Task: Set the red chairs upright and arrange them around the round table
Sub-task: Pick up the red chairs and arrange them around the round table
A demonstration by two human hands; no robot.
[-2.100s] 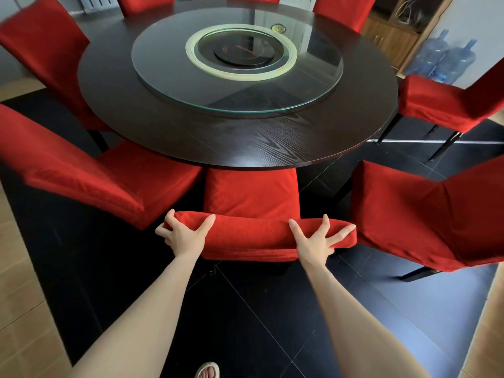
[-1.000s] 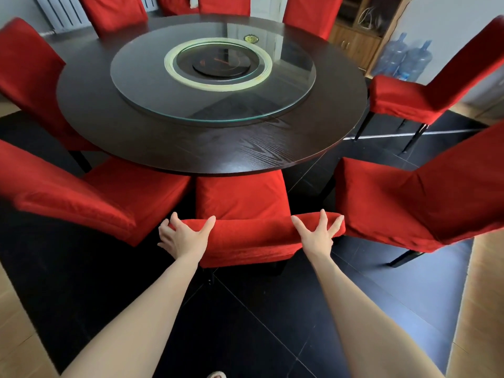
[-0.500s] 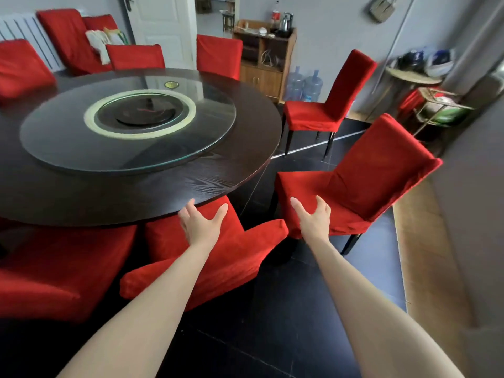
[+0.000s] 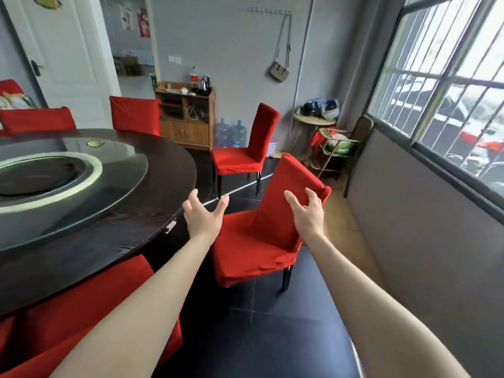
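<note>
Now both arms stretched forward: left hand at the right edge of the tabletop, right hand before the backrest of the near red chair, contact unclear. Fingers on both spread apart, gripping nothing. Chair upright on the dark floor, just beside that edge

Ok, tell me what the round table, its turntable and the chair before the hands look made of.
Dark round table: likely wood or veneer, grain visible, semi-gloss. Round clear turntable: glass, reflective, greenish edge. Red chair: matte fabric slipcover, creased; dark legs unclear.
</note>
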